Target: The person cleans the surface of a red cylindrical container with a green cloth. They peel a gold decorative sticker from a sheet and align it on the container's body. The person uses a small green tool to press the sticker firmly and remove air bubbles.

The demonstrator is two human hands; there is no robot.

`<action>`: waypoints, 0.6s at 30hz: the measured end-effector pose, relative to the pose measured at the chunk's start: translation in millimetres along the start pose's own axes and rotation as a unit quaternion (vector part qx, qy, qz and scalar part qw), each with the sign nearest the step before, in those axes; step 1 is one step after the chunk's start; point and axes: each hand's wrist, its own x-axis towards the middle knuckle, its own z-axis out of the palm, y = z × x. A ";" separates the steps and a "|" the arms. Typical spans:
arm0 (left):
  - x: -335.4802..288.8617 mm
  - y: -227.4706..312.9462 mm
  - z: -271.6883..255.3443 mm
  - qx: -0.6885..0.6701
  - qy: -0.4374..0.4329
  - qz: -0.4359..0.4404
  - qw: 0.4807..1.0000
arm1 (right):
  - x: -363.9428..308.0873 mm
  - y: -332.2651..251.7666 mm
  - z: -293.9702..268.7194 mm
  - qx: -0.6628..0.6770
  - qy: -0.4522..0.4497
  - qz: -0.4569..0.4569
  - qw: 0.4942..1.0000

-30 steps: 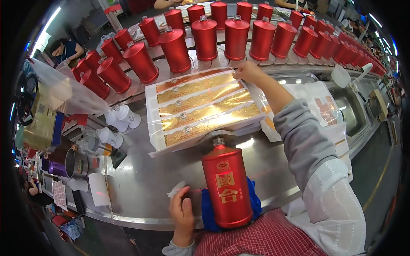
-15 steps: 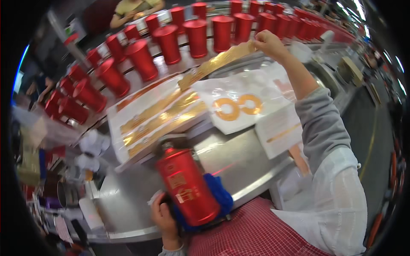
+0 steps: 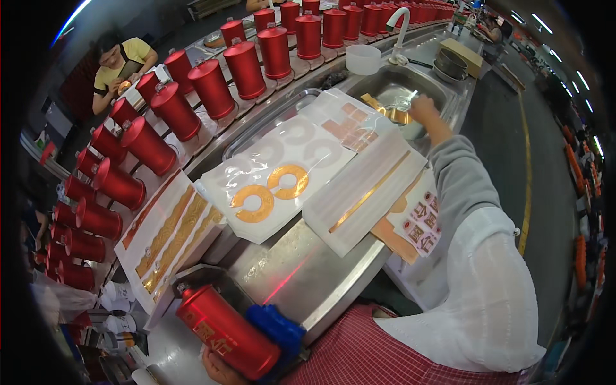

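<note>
A red metallic bottle (image 3: pixel 228 333) with gold lettering lies tilted at the table's near edge, against a blue cloth (image 3: pixel 277 324) and a dark stand. My left hand (image 3: pixel 219 369) is closed against the bottle's lower left side; some of its fingers are hidden beneath. At the far right my right hand (image 3: pixel 425 110) pinches a wavy-edged gold label strip (image 3: pixel 399 117) over the metal sink (image 3: pixel 443 96). A stack of sheets with gold strips (image 3: pixel 173 234) rests left of the table's middle. Beside it lies a sheet with gold ring-shaped labels (image 3: pixel 253 205).
Rows of red bottles (image 3: pixel 244 69) line the far side. A white tub (image 3: pixel 363 59) and a curved tap (image 3: pixel 399 32) stand by the sink. More label sheets (image 3: pixel 359 192) cover the table's right part. A co-worker (image 3: pixel 119 67) in yellow sits across at the left.
My right hand has carried the gold strip away from the sheets to over the sink. The view has swung right. My left hand stays at the bottle.
</note>
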 end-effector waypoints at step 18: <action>-30.0 113.1 36.8 0.096 -0.180 0.133 0.970 | 5.6 -66.6 -200.7 0.277 0.140 -0.378 0.872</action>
